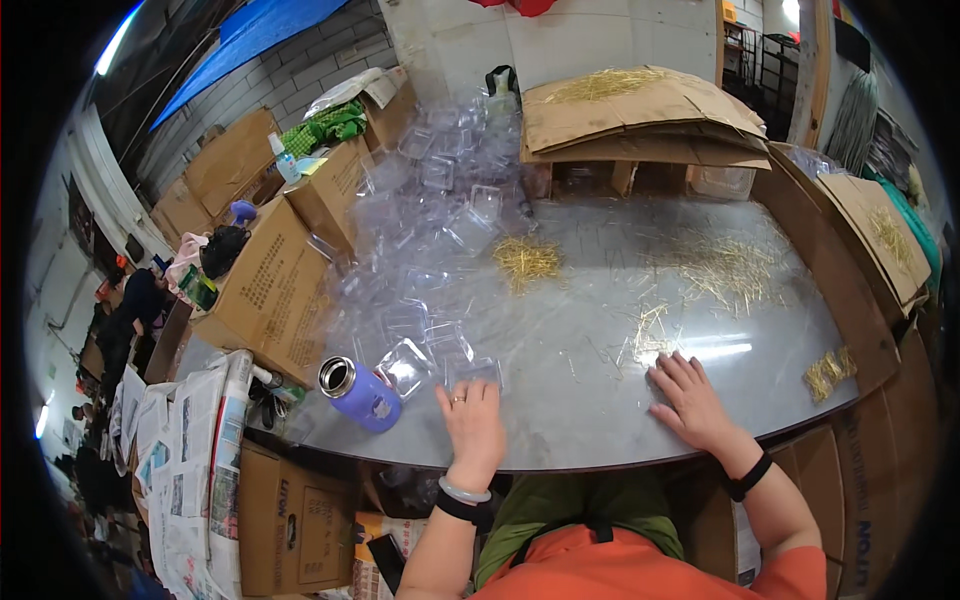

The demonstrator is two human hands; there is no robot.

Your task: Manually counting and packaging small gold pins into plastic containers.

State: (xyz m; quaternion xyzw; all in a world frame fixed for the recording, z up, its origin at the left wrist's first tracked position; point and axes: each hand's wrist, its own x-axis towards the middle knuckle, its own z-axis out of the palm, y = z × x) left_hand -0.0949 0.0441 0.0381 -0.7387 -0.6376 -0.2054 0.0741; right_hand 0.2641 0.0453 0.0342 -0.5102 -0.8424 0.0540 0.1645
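My left hand (474, 424) is at the table's near edge, fingers pointing forward and thumb apart. Its fingertips are at the near side of a clear plastic box (487, 371); I cannot tell whether they touch it. To its left stands a purple bottle (368, 398) with its mouth uncovered, tilted in this view. My right hand (694, 405) rests palm down on the grey tabletop (590, 400), fingers spread. Just beyond its fingertips lie thin gold-coloured pin-like pieces (650, 335). A wider scatter of the same pieces (730, 272) lies farther back, and a denser heap (526, 262) sits mid-table.
Many clear plastic boxes (440, 200) pile up at the back left. Cardboard boxes (270, 290) line the left side. A cardboard shelf (640, 120) stands at the back, and a cardboard wall (835, 270) edges the right. A gold bundle (830, 373) lies at the right corner.
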